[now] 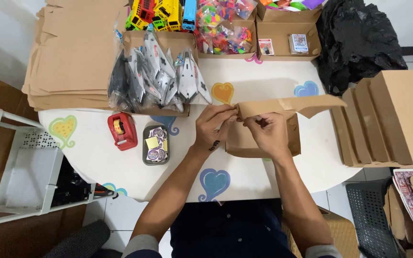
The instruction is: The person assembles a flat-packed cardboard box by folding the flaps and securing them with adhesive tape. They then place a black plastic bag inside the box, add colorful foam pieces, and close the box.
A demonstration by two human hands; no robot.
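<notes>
White round table [273,172] with painted coloured hearts, sitting over pale floor tiles beside a white rack [10,162]. Holding a brown cardboard box [264,138] at the table's middle, both hands working its upper edge. Left hand [214,125] pinching the left end of the raised flap [288,106], fingers [225,114] closed narrow on the card. Right hand [268,133] gripping the same fold just beside it, fingers curled tight on the cardboard. Flap stretching out to the right, tilted above the box body.

Lying near the left hand: a red tape dispenser [123,130] and a small dark tray of round stickers [156,144], just apart from each other. Filling an open carton behind them: bagged toy jets [161,76], grey and white. Standing at the far edge: more cartons with toy buses [161,13], bright small toys [223,26] and card packs [298,43]. Stacking up at far left: flat cardboard sheets [72,52]. Leaning in a row at right: finished brown boxes [388,119], with a black plastic bag [359,40] behind.
</notes>
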